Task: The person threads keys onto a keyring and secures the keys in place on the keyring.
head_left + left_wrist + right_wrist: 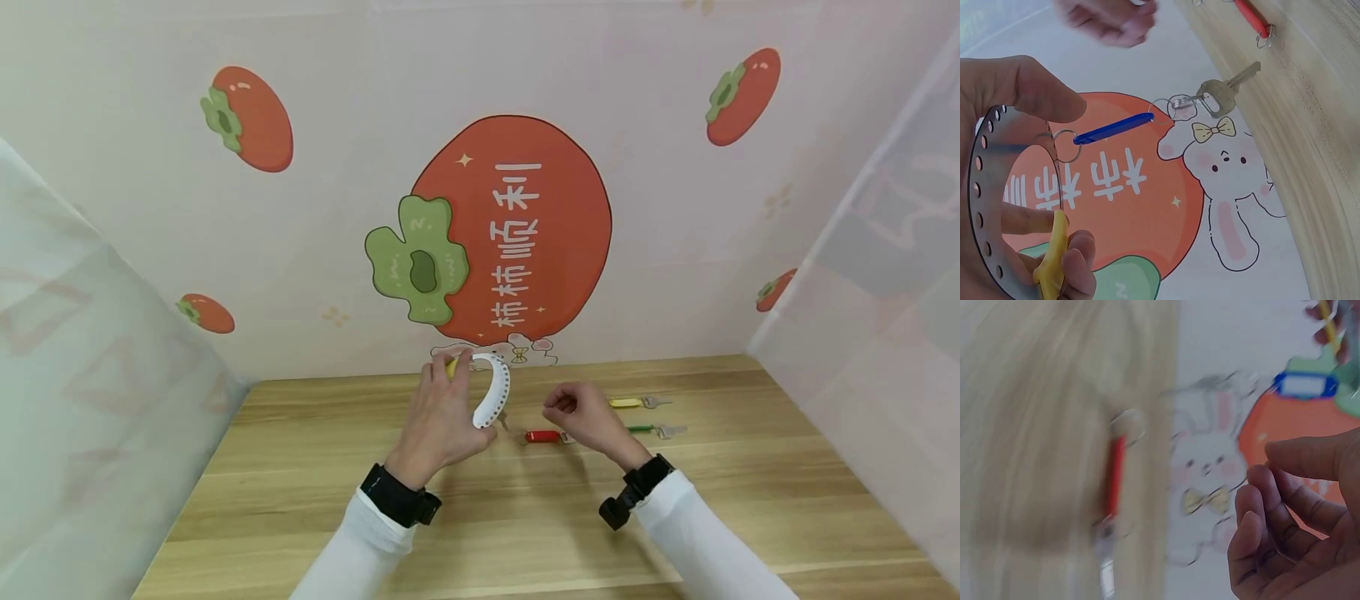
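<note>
My left hand (442, 417) grips a white curved strip (498, 396) with a row of small holes, raised above the back of the table. A yellow piece (1054, 256) lies at the strip's end by my fingers in the left wrist view. From a ring at the strip hangs a blue key tag (1113, 129) with a key (1217, 97). To the right, my right hand (592, 421) is raised over the table, its fingers loosely curled and nothing visible between them. Below and left of it lies a red key tag (542, 437) with a key, partly hidden in the head view.
On the wooden table (315, 500), a yellow key tag (625, 402) and a green key tag (641, 429), each with a key, lie right of my right hand. Behind the table stands a printed backdrop (337, 208); pale sheets flank both sides.
</note>
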The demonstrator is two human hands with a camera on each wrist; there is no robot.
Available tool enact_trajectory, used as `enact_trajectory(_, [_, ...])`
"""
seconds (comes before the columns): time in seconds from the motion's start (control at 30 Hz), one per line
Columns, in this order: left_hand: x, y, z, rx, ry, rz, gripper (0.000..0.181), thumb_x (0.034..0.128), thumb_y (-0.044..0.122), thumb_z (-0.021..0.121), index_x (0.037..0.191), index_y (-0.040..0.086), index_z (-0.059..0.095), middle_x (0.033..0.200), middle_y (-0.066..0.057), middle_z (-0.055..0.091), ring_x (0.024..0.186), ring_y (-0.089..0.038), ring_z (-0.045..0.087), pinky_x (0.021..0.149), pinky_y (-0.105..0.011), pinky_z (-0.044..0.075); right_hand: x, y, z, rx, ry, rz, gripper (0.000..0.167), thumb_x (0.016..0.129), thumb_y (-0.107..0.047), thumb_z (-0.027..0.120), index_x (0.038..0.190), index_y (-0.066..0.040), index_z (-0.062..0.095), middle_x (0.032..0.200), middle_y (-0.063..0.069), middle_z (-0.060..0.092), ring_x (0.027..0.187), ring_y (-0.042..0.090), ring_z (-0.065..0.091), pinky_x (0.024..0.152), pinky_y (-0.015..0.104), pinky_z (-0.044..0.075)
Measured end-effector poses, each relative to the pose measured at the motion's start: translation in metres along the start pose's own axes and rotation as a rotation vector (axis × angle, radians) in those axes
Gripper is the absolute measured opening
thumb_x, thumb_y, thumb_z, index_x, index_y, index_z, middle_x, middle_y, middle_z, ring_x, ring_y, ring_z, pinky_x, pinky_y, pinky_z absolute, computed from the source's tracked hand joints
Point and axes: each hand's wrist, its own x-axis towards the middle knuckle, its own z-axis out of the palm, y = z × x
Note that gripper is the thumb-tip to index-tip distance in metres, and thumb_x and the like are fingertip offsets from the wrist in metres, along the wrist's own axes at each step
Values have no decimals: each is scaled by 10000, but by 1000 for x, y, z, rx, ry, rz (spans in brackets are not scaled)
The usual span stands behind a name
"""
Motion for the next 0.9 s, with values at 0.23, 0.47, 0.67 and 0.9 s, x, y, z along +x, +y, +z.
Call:
enact_trajectory(0.23, [-3, 2, 2, 10, 16, -16, 1004, 602, 323, 886, 1465, 26, 469, 1291, -224, 474, 970, -320, 513, 649, -392, 471, 1, 25, 9, -95, -23, 53, 57, 862, 28, 746, 902, -6, 726, 802, 25, 658, 729, 156, 597, 657, 296, 511])
enact_trajectory(0.47, [-6, 5, 3, 26, 14, -34, 1029, 597, 336, 887, 1482, 29, 460, 1296, -232, 477, 985, -327, 520, 671, -406, 483, 8, 26, 30, -225, -70, 41, 68, 858, 2, 755, 916, -30, 739, 816, -1, 657, 749, 135, 590, 695, 339, 526])
enact_trajectory(0.67, [-5, 6, 3, 40, -2, -33, 1021, 616, 360, 878, 1484, 23, 458, 1293, -234, 473, 958, -311, 515, 665, -384, 474, 15, 19, 47, -363, -88, 30, 57, 857, -82, 786, 889, -53, 750, 782, -2, 649, 717, 146, 576, 677, 359, 519])
enact_trajectory(0.9, [-5, 6, 4, 47, -17, -28, 1012, 627, 380, 871, 1476, 14, 460, 1300, -238, 472, 984, -325, 519, 683, -407, 485, 18, 19, 58, -436, -82, 91, 134, 826, -83, 805, 737, -120, 712, 720, -29, 623, 667, 147, 562, 641, 358, 506])
